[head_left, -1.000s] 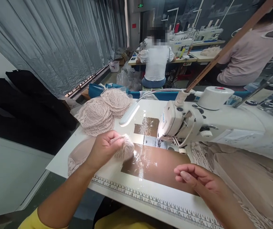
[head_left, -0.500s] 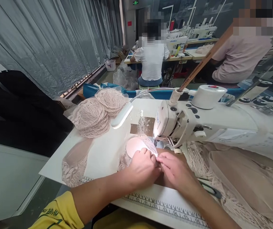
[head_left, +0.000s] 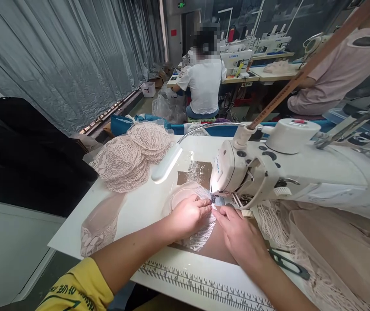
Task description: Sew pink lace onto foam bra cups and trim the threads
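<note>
Fingers (head_left: 221,218) of both hands are drawn together, tips meeting on the edge of a beige lace cup (head_left: 203,237), at six o'clock from the view's centre, beside the presser foot (head_left: 213,198) of a JUKI sewing machine (head_left: 269,166). The left hand (head_left: 189,218) lies knuckles up over the cup, wrist toward seven o'clock; the right hand (head_left: 241,235) angles in from between four and five. Stacked lace cups (head_left: 120,160) sit at nine.

Pale pink lace cup (head_left: 205,236), curved, partly covered, on white tabletop (head_left: 139,207); edge perhaps under sewing-machine needle (head_left: 213,198).
</note>
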Demonstrator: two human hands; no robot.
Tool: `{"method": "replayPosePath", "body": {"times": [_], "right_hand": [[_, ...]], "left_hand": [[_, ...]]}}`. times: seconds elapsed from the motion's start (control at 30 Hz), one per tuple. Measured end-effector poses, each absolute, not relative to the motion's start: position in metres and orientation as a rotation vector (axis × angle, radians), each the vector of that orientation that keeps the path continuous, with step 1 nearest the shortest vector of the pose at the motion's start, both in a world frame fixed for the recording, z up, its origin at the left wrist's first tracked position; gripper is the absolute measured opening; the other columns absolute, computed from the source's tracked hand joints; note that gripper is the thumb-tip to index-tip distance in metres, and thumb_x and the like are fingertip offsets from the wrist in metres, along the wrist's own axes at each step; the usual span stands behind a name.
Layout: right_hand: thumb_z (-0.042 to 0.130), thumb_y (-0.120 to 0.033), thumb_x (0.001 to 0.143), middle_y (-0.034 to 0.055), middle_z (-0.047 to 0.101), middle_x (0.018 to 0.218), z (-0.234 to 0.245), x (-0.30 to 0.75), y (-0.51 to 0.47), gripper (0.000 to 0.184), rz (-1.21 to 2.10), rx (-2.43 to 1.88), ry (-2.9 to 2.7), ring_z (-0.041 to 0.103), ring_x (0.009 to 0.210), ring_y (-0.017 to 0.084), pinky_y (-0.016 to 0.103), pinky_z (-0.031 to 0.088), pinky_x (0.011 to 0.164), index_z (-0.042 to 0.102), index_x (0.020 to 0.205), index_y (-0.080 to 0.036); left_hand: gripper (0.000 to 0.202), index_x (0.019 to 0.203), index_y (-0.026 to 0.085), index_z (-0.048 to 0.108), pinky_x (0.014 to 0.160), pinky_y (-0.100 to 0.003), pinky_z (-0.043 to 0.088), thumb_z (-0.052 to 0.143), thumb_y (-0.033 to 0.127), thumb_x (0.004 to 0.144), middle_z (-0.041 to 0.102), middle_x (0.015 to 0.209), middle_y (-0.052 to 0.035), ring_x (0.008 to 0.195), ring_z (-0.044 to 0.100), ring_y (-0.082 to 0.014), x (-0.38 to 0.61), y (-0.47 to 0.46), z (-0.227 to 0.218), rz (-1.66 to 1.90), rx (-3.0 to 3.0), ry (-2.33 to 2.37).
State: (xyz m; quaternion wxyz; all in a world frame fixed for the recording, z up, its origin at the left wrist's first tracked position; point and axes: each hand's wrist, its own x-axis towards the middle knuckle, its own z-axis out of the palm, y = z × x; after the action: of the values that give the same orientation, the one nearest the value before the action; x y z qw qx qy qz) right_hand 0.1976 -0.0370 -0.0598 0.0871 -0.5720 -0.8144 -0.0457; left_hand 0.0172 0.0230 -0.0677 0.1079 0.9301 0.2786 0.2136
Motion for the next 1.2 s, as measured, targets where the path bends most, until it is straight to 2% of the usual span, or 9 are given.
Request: {"method": "replayPosePath", "body": {"times": [0.17,0.33,0.53,0.77,0.9,1.03,1.2], "right_hand": [[0.040,-0.001,0.083,0.0068,0.069,0.100,-0.059,0.195,-0.033,0.049,-0.135,-1.725,-2.375,0.061,0.074,0.018,0.028,0.043,0.053,0.065,0.119,-0.023],[0.041,-0.001,0.081,0.0072,0.069,0.099,-0.059,0.193,-0.032,0.047,-0.155,-1.692,-2.374,0.061,0.075,0.019,0.028,0.045,0.055,0.068,0.114,-0.022],[0.042,-0.001,0.079,0.0073,0.069,0.100,-0.059,0.194,-0.035,0.047,-0.184,-1.648,-2.385,0.061,0.078,0.020,0.030,0.047,0.059,0.067,0.114,-0.020],[0.041,0.000,0.079,0.0069,0.068,0.098,-0.060,0.195,-0.036,0.048,-0.178,-1.636,-2.388,0.061,0.075,0.019,0.029,0.046,0.057,0.067,0.116,-0.020],[0.041,-0.001,0.081,0.0056,0.069,0.096,-0.062,0.195,-0.037,0.048,-0.172,-1.653,-2.386,0.061,0.072,0.019,0.030,0.047,0.058,0.065,0.118,-0.020],[0.038,-0.005,0.086,0.0060,0.069,0.104,-0.065,0.195,-0.038,0.043,-0.180,-1.667,-2.344,0.061,0.070,0.019,0.031,0.048,0.059,0.064,0.119,-0.017],[0.037,-0.013,0.090,0.0077,0.069,0.102,-0.071,0.196,-0.037,0.038,-0.236,-1.624,-2.277,0.063,0.072,0.021,0.034,0.051,0.062,0.064,0.118,-0.015]], "left_hand": [[0.029,0.108,0.012,0.066,0.075,-0.033,0.048,0.043,0.025,0.095,0.064,0.116,-0.0127,0.090,0.058,-0.0209,0.017,0.035,-0.066,0.653,2.697,0.819],[0.031,0.107,0.011,0.067,0.072,-0.033,0.047,0.043,0.024,0.093,0.066,0.114,-0.0141,0.083,0.060,-0.0199,0.016,0.040,-0.063,0.631,2.753,0.776],[0.032,0.111,0.011,0.067,0.077,-0.035,0.049,0.047,0.021,0.088,0.065,0.119,-0.0119,0.088,0.058,-0.0215,0.013,0.042,-0.055,0.618,2.731,0.752],[0.036,0.119,0.011,0.062,0.079,-0.036,0.047,0.045,0.024,0.090,0.064,0.121,-0.0107,0.089,0.054,-0.0224,0.014,0.041,-0.051,0.596,2.723,0.874],[0.039,0.125,0.013,0.057,0.088,-0.041,0.044,0.044,0.026,0.091,0.059,0.126,-0.0107,0.103,0.052,-0.0262,0.011,0.039,-0.053,0.572,2.765,0.917],[0.043,0.130,0.013,0.051,0.099,-0.048,0.036,0.043,0.030,0.090,0.050,0.135,-0.0126,0.124,0.039,-0.0331,0.007,0.038,-0.056,0.496,2.819,0.996],[0.044,0.129,0.016,0.050,0.100,-0.051,0.034,0.042,0.034,0.090,0.048,0.136,-0.0116,0.125,0.038,-0.0343,0.006,0.034,-0.049,0.359,2.845,1.124]]}}
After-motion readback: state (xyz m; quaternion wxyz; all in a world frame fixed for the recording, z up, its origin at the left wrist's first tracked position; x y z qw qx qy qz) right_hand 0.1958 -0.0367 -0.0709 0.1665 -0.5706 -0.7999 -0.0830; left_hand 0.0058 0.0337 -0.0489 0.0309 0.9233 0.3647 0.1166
